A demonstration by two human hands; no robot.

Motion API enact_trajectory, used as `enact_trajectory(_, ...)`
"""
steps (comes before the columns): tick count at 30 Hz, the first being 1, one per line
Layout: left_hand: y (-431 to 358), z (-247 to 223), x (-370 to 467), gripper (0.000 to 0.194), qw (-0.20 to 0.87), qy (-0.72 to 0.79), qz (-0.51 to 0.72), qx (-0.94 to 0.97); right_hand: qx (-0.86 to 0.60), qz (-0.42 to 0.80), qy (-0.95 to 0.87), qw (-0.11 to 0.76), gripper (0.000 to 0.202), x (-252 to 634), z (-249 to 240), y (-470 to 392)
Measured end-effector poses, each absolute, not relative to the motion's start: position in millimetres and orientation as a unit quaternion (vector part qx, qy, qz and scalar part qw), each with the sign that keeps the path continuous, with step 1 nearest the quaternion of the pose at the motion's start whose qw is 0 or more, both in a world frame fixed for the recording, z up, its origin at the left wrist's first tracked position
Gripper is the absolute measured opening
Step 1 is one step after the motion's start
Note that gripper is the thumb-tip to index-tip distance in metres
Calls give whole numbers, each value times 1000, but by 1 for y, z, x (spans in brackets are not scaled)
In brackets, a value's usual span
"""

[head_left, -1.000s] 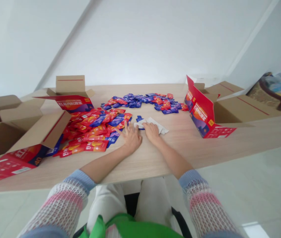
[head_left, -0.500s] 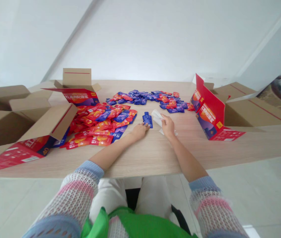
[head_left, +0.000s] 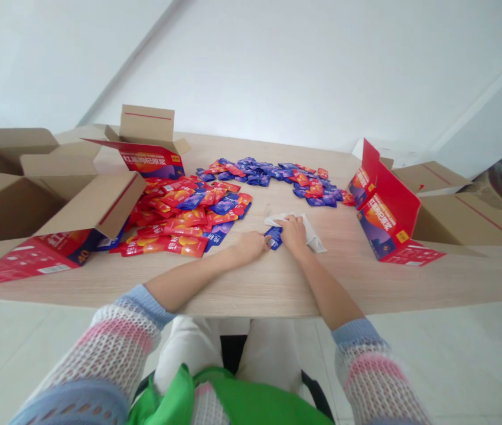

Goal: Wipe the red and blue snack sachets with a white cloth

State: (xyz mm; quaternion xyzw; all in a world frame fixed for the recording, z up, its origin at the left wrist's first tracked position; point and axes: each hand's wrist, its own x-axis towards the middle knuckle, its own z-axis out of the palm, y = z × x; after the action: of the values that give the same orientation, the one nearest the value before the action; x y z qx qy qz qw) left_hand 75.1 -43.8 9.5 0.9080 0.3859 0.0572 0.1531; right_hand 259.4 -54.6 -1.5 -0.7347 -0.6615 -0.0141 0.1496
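A small blue sachet (head_left: 274, 238) lies on the table in front of me, partly covered. My left hand (head_left: 251, 247) is closed, its fingertips gripping the sachet's left edge. My right hand (head_left: 294, 233) is closed on a white tissue (head_left: 313, 233) and presses it over the sachet's upper part. Some of the tissue spreads out to the right of that hand. To the left of my left hand is a heap of red and blue sachets (head_left: 184, 218).
Farther back lies a row of blue and red sachets (head_left: 255, 171). Open red cartons stand at the left front (head_left: 51, 257), left rear (head_left: 153, 159) and right (head_left: 386, 221). The table's near edge (head_left: 251, 316) runs just before my lap.
My right hand has brought the tissue down and left onto the sachet, covering its top. The sachet now lies tilted, with my left fingers at its edge. The view has shifted slightly.
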Motion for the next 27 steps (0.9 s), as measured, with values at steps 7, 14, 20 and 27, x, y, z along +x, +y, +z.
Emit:
enact_trajectory(7,-76,-6,83,30,53,332,63,940,-791,4,-575,210,48,315,-3,-60)
enact_trajectory(14,-82,0,88,32,0,399,59,915,-746,6,-639,190,44,286,2,-63)
enact_trajectory(20,-85,3,99,35,-29,426,26,904,-690,38,-721,58,48,268,12,-80)
enact_trajectory(27,-85,3,100,29,-61,417,27,906,-644,102,-758,21,60,279,26,-88)
